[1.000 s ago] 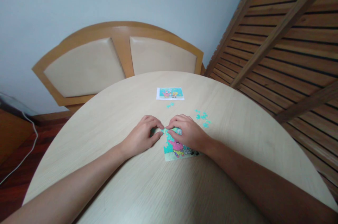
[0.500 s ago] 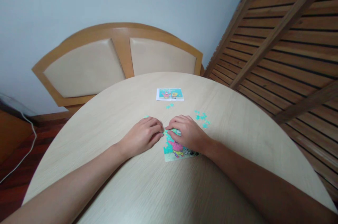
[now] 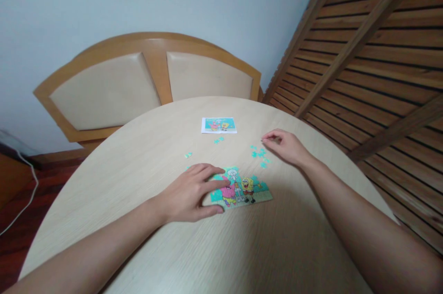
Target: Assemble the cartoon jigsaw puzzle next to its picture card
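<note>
A partly built cartoon jigsaw puzzle [image 3: 244, 189] lies in the middle of the round wooden table [image 3: 207, 248]. My left hand [image 3: 194, 191] rests flat on the puzzle's left end, fingers stretched out. My right hand [image 3: 285, 145] hovers further back and to the right, fingers curled in a pinch just beyond a small cluster of loose teal pieces [image 3: 260, 155]. Whether a piece is between those fingers I cannot tell.
A small reference picture [image 3: 219, 125] lies at the table's far side, with two loose pieces [image 3: 218, 140] just before it and another piece [image 3: 188, 154] to the left. A padded wooden bench back [image 3: 145, 81] stands behind the table. A slatted wooden wall [image 3: 380, 54] runs along the right.
My right hand left the puzzle and moved back and right to the loose pieces, uncovering the picture. My left hand opened and now lies flat on the puzzle's left end.
</note>
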{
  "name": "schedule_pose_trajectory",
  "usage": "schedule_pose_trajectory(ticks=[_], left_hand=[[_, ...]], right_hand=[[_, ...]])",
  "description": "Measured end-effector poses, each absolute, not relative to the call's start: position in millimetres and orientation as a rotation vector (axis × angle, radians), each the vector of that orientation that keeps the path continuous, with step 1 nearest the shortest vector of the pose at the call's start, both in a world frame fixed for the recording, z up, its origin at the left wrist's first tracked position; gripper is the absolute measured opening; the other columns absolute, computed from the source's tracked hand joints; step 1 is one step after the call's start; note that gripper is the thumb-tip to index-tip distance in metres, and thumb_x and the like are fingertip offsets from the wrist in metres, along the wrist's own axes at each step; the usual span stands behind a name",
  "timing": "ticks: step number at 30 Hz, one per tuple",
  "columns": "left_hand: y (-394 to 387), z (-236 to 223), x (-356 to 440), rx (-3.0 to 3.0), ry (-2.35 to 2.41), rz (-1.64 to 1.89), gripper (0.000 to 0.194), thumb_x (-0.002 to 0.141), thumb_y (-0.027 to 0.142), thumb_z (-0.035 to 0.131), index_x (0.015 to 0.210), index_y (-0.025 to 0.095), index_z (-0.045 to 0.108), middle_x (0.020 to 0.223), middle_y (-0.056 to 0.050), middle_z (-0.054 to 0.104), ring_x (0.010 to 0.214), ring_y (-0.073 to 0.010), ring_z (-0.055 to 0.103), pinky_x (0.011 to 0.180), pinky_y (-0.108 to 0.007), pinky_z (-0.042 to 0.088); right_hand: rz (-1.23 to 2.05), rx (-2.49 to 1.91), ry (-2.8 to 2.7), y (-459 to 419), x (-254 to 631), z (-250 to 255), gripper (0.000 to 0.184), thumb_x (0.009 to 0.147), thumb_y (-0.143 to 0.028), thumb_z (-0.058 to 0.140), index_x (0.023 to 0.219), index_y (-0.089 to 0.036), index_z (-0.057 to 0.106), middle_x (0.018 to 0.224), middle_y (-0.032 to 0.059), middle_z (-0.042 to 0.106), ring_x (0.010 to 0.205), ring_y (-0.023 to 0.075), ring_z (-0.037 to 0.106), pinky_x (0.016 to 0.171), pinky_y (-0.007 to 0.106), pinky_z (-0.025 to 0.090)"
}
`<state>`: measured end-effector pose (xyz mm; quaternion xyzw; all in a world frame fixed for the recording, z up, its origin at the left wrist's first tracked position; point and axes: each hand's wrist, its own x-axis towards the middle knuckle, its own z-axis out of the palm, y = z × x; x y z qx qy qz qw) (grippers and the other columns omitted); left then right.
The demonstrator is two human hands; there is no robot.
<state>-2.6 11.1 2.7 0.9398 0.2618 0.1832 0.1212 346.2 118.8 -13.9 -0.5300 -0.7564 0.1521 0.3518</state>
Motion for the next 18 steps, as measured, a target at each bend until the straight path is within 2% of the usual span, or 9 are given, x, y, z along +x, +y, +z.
schedule_pose_trajectory(ticks=[5, 9, 14, 16, 18], left_hand=[[13, -3, -5, 2.770, 0.770, 0.504, 0.048, 0.094, 0.045, 0.067, 0.139, 0.031, 0.059, 0.139, -0.009, 0.060, 0.127, -0.0308, 0.055, 0.107, -0.051, 0.046], [20, -7, -11, 2.800, 0.826, 0.516, 0.047, 0.097, 0.041, 0.062, 0.141, 0.028, 0.056, 0.143, -0.010, 0.057, 0.130, -0.0306, 0.054, 0.108, -0.052, 0.046], [25, -10, -10, 2.805, 0.816, 0.532, 0.046, 0.098, 0.041, 0.059, 0.142, 0.027, 0.054, 0.145, -0.011, 0.056, 0.133, -0.0307, 0.052, 0.110, -0.053, 0.044], [26, -11, -9, 2.804, 0.811, 0.536, 0.046, 0.099, 0.041, 0.058, 0.142, 0.026, 0.054, 0.145, -0.011, 0.055, 0.133, -0.0307, 0.052, 0.110, -0.053, 0.044], [26, -11, -8, 2.800, 0.822, 0.538, 0.045, 0.099, 0.039, 0.057, 0.142, 0.025, 0.053, 0.145, -0.011, 0.055, 0.134, -0.0309, 0.052, 0.110, -0.053, 0.044]], right_hand=[[0.562, -1.248, -2.138, 119, 366, -18, 0.029, 0.080, -0.050, 0.073, 0.087, -0.021, 0.071, 0.098, 0.0083, 0.071, 0.095, 0.0257, 0.066, 0.094, 0.043, 0.049], [0.504, -1.176, -2.284, 121, 363, -22, 0.040, 0.071, -0.056, 0.082, 0.091, -0.024, 0.070, 0.110, 0.0084, 0.068, 0.109, 0.0300, 0.062, 0.104, 0.050, 0.045], [0.363, -1.177, -2.322, 120, 355, -27, 0.045, 0.079, -0.061, 0.076, 0.108, -0.026, 0.071, 0.117, 0.0100, 0.068, 0.115, 0.0318, 0.060, 0.106, 0.053, 0.044], [0.329, -1.169, -2.344, 118, 350, -28, 0.048, 0.087, -0.062, 0.066, 0.120, -0.027, 0.070, 0.127, 0.0111, 0.066, 0.124, 0.0319, 0.057, 0.111, 0.053, 0.041], [0.324, -1.182, -2.399, 116, 345, -29, 0.059, 0.089, -0.065, 0.061, 0.135, -0.027, 0.064, 0.144, 0.0125, 0.058, 0.135, 0.0326, 0.051, 0.115, 0.053, 0.038]])
